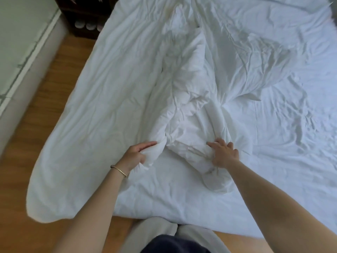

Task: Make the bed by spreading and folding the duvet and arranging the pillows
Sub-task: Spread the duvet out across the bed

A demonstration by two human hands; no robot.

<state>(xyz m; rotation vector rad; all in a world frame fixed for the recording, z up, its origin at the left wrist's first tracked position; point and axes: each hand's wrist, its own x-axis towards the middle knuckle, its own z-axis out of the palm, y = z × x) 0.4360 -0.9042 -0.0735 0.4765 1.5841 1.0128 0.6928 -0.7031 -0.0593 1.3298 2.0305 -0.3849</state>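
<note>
I see both grips clenched on the duvet (182, 99), left hand (135, 154) and right hand (223, 152) on the bunched ridge running to 12 o'clock mid-bed; risk: uneven pull drags the 8 o'clock overhang onto the floor (36, 110).

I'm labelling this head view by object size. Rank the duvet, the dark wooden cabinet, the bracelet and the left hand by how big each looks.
1. duvet
2. dark wooden cabinet, partly cut off
3. left hand, nearer the camera
4. bracelet
</note>
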